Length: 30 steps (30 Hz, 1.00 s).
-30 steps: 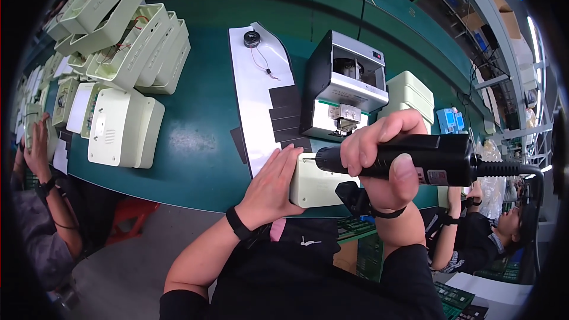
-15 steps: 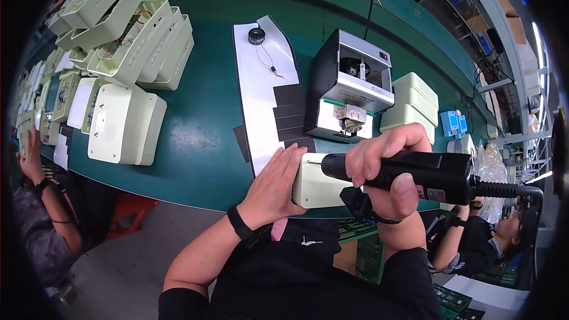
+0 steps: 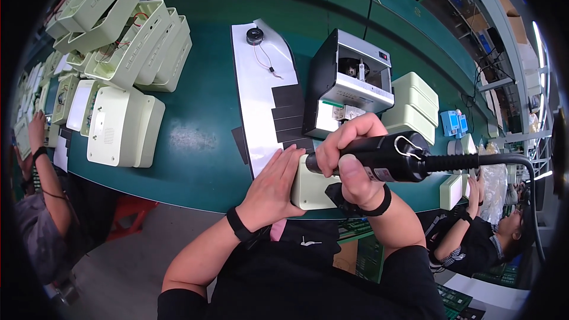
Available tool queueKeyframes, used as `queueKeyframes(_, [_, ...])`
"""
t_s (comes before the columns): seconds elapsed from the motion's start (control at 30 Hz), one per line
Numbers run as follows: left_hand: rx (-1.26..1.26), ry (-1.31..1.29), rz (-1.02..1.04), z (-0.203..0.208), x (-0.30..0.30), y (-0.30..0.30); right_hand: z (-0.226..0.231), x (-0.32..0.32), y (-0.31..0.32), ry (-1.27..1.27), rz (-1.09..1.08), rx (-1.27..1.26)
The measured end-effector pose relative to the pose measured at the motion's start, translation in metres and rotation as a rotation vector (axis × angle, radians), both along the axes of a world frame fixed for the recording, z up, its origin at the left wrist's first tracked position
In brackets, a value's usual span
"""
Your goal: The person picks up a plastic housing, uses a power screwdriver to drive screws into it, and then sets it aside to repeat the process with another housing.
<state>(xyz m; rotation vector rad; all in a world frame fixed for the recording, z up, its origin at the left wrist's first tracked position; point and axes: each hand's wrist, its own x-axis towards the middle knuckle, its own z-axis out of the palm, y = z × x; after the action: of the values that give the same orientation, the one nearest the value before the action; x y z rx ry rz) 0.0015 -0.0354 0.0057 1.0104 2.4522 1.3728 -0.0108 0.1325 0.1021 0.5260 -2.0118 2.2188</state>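
A pale green plastic box [image 3: 309, 193] lies at the table's near edge. My left hand [image 3: 271, 189] holds its left side, fingers stretched along it and thumb at the near corner. In my right hand [image 3: 354, 157] is a black electric screwdriver [image 3: 405, 155], gripped round the barrel. Its nose points left, down at the box's far left corner; the tip is hidden. A wire hook and a thick cable [image 3: 504, 159] are at its rear end. Just beyond the box stands a black and silver screw feeder [image 3: 360, 96], partly covered by my right hand.
White sheet [image 3: 255, 95] with black pads and a small wired speaker [image 3: 255, 37] lies beyond my left hand. Green housings [image 3: 160, 47] are stacked at left, near a closed box [image 3: 114, 127]. More covers [image 3: 410, 104] stand right of the feeder. Co-workers sit on both sides.
The screwdriver and my right hand have moved left, and the tool is tilted more steeply, its rear toward me. The visible bit is now hidden at the box's corner. My left hand stays put.
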Motion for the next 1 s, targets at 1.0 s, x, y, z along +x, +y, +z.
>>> queueKeyframes(1.0, [-0.025, -0.015, -0.024, 0.001, -0.001, 0.0, 0.012, -0.003, 0.011, 0.053, 0.126, 0.153])
